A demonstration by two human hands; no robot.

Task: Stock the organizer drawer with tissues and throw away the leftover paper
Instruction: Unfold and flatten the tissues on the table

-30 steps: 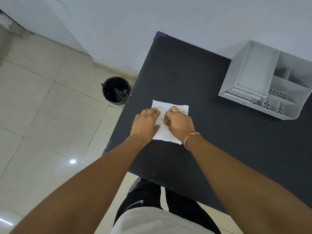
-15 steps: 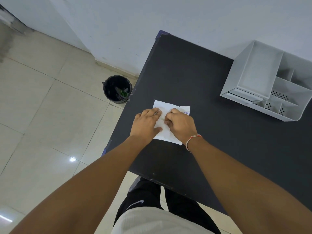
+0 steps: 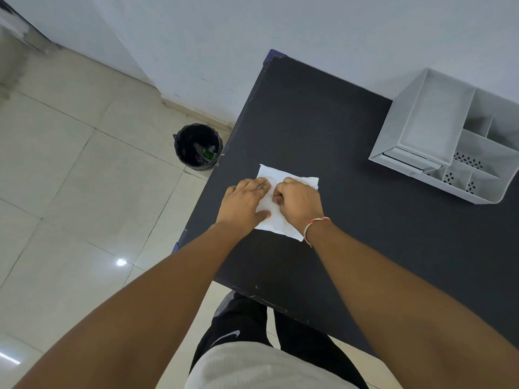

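With your left hand (image 3: 243, 203) flat on the white tissue pack (image 3: 280, 220) at the black table's (image 3: 351, 234) near-left edge and right hand (image 3: 299, 202) pinching its top, you seem to be opening it; next, tear gently toward the grey plastic organizer (image 3: 438, 130).

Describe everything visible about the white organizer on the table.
The organizer looks like white plastic. It has one large shallow tray and several smaller compartments, three with perforated bottoms, all apparently empty. A drawer front at its near end looks shut. It sits angled on the black table, near the wall, untouched by either hand.
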